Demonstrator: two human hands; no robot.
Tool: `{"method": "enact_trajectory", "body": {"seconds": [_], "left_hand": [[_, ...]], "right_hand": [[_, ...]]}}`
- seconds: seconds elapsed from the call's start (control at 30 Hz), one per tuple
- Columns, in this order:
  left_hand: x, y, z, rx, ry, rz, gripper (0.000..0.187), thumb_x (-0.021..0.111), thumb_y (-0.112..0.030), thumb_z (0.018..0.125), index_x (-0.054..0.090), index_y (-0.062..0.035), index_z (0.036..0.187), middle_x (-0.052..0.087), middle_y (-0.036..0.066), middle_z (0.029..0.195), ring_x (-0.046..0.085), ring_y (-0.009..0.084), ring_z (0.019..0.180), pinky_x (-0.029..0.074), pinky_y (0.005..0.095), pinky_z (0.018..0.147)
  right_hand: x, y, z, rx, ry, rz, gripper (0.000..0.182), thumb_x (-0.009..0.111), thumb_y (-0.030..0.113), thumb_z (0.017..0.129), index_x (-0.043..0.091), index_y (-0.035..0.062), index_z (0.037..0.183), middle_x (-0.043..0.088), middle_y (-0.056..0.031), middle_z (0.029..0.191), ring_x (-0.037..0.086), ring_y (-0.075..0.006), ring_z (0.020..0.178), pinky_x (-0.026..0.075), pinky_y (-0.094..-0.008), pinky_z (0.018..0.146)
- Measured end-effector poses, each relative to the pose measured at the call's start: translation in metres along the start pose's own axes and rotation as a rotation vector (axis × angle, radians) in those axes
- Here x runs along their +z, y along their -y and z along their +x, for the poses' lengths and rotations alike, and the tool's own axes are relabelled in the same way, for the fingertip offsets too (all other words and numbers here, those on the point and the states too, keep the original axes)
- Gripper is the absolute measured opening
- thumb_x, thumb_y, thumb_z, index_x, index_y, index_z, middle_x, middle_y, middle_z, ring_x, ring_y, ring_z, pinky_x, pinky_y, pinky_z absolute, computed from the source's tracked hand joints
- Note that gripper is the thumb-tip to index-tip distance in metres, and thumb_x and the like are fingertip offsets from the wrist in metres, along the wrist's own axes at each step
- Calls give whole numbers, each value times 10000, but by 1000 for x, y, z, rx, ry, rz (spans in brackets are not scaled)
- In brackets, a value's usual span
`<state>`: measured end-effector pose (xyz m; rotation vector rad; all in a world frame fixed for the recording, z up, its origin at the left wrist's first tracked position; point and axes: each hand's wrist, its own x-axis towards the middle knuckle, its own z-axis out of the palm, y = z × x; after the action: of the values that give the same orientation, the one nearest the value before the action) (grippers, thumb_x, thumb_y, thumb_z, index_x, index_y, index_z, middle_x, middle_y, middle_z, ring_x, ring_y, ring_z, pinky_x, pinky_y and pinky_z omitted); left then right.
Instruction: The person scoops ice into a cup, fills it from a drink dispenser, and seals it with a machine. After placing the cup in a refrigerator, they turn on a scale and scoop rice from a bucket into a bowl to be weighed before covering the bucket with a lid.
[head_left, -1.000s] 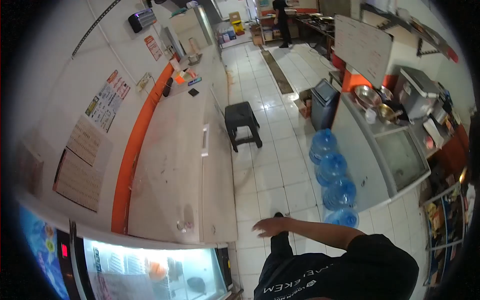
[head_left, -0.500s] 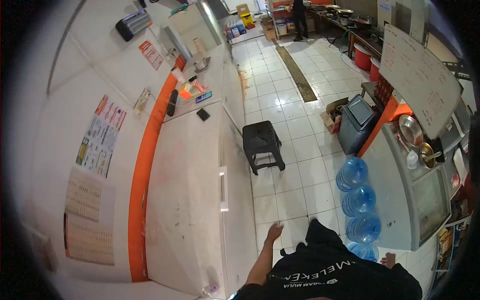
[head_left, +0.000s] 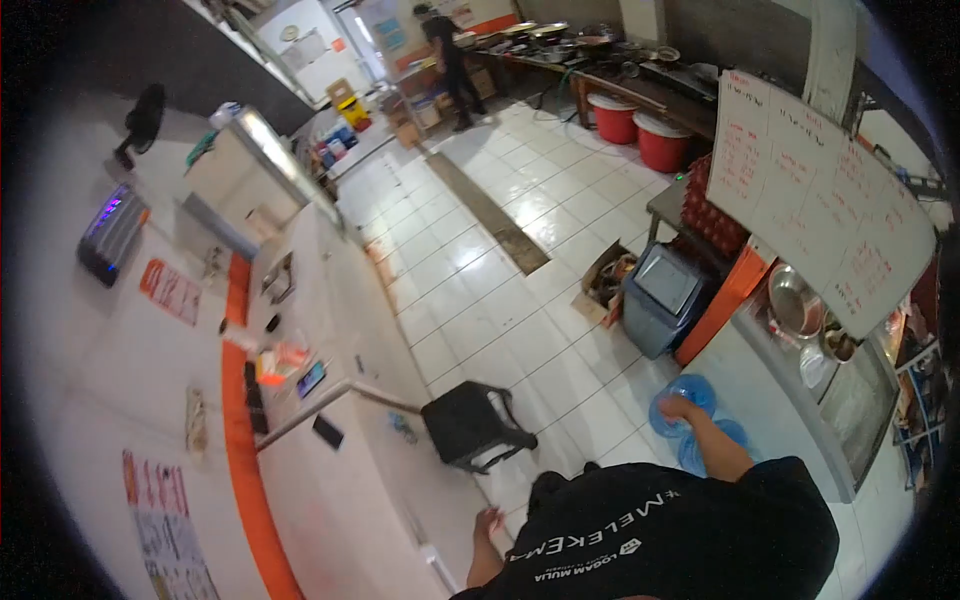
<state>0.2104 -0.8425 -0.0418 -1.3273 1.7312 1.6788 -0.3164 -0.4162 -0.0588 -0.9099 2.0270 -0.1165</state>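
My left hand [head_left: 488, 524] hangs low beside the white chest freezer [head_left: 345, 490], its fingers loosely apart and holding nothing I can see. In front of it stands a black plastic stool [head_left: 470, 425]. On my right side, my right hand [head_left: 678, 409] reaches forward and overlaps a clear blue water jug [head_left: 697, 391] in this view. The fingers of that hand are blurred, and I cannot tell whether they grip the jug. Another blue water jug [head_left: 722, 440] stands right behind it, partly covered by my forearm.
A grey lidded bin [head_left: 660, 300] and an open cardboard box [head_left: 603, 290] stand ahead on the right. Phones [head_left: 311, 378] lie on the freezer top. A whiteboard [head_left: 810, 190] leans over the counter. A person [head_left: 452, 65] stands far back near red buckets [head_left: 663, 145].
My view has swung to the right and moved forward, bringing the stool nearer. My right hand has swung forward over the jugs, and my left hand has dropped back.
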Motion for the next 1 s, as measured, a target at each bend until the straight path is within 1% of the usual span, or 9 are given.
{"method": "enact_trajectory", "body": {"seconds": [0.07, 0.1, 0.23, 0.4, 0.47, 0.57, 0.6, 0.77, 1.0], "left_hand": [[-8, 7, -18, -164, -46, 45, 180, 584, -253, 923, 628, -79, 923, 637, 73, 768, 607, 182, 641, 496, 292, 564], [-11, 2, -25, -232, -78, -25, 184, 578, -255, 923, 627, -79, 911, 636, 72, 761, 605, 180, 634, 491, 292, 558], [-28, -68, 18, -291, -104, -71, 208, 555, -264, 923, 622, -76, 863, 630, 69, 730, 595, 174, 609, 471, 293, 534], [-93, -200, 140, -209, -30, -28, 250, 527, -274, 922, 616, -74, 803, 623, 64, 693, 584, 165, 577, 446, 294, 504], [-140, -266, 205, -148, 10, -29, 270, 516, -279, 922, 614, -72, 779, 620, 63, 677, 579, 162, 564, 435, 295, 492], [-206, -398, 351, 11, 113, -112, 301, 499, -285, 922, 610, -71, 743, 616, 60, 655, 573, 157, 545, 420, 296, 473], [-221, -451, 396, 76, 120, -105, 311, 493, -287, 922, 609, -70, 730, 615, 59, 647, 570, 155, 539, 415, 296, 467], [-236, -771, 515, 385, -40, 214, 278, 523, -150, 948, 522, -3, 1184, 671, 105, 953, 644, 162, 773, 499, 265, 586], [-151, -991, 594, 444, 293, 642, 299, 580, -271, 943, 619, 4, 1053, 696, 100, 856, 664, 180, 724, 529, 323, 625]], "right_hand": [[-130, 86, 24, -304, -471, -245, 298, 408, 230, 937, 614, 15, 936, 636, -177, 985, 609, -354, 929, 483, -476, 796], [-173, 110, 53, -239, -610, 198, 299, 556, 281, 921, 628, 28, 1062, 657, -144, 1042, 637, -215, 893, 500, -367, 765], [-328, 204, 80, -185, -603, 758, 351, 595, 250, 905, 600, -6, 1145, 667, -139, 992, 647, -218, 865, 499, -355, 789], [-332, 149, 169, 13, -570, 635, 335, 533, 300, 927, 645, -9, 993, 659, -147, 804, 651, -262, 761, 499, -392, 709], [-248, 42, 230, -191, -268, -285, 282, 513, 238, 887, 646, 15, 775, 650, -180, 788, 604, -357, 695, 479, -482, 665], [-118, -56, 207, 233, -104, 214, 354, 563, 327, 780, 668, -8, 825, 653, -182, 799, 617, -284, 700, 500, -459, 634], [-82, -59, 178, 547, -198, 1033, 315, 596, 313, 772, 662, 7, 809, 665, -161, 784, 604, -253, 626, 508, -422, 557], [-206, 46, 108, 808, -187, 1448, 298, 618, 341, 879, 664, 56, 954, 691, -123, 883, 679, -261, 763, 558, -402, 637], [-445, 19, 292, 355, -260, 1326, 442, 564, 451, 914, 668, 27, 981, 695, -92, 884, 639, -174, 720, 520, -322, 614]]}}
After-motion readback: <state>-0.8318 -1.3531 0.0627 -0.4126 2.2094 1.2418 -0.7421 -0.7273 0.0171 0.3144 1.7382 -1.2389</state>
